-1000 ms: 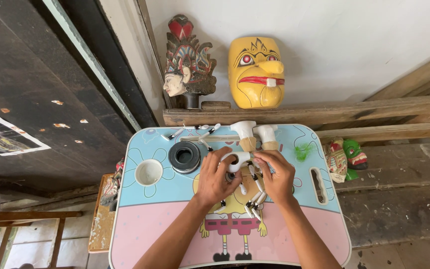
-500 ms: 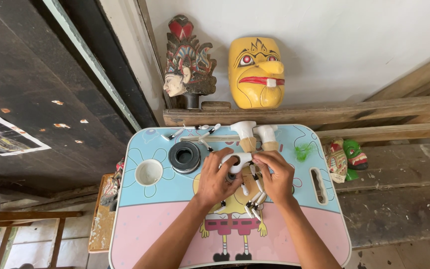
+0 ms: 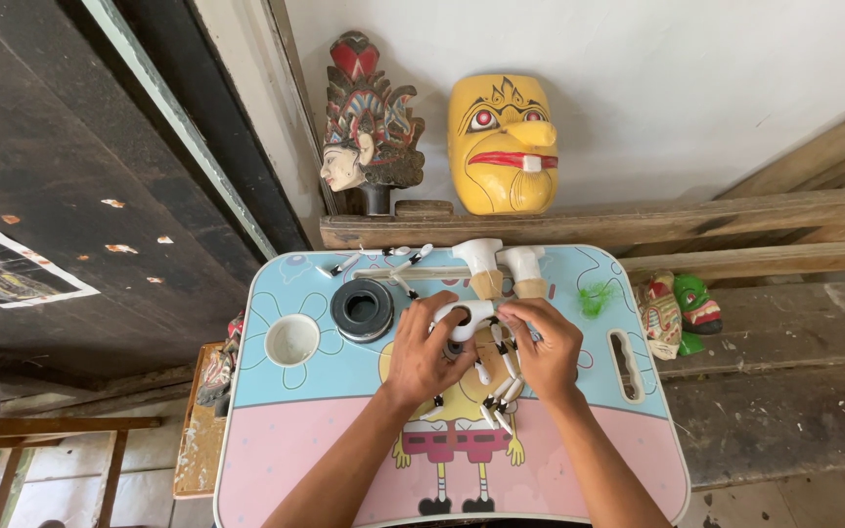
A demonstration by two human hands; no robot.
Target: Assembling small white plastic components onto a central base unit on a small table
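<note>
Over a small blue-and-pink cartoon tray table, my left hand grips a white carved piece of a wooden puppet. My right hand pinches the same piece from the right side. Thin white sticks with dark tips lie under and between both hands. Two white-and-tan wooden puppet parts stand just beyond my fingers.
A black ring-shaped holder and a white cup recess sit left of my hands. More white sticks lie at the table's far edge. A yellow mask and a carved painted head rest on a wooden ledge. Small masks lie right.
Both hands stay on the white piece with only slight finger shifts; nothing else has moved.
</note>
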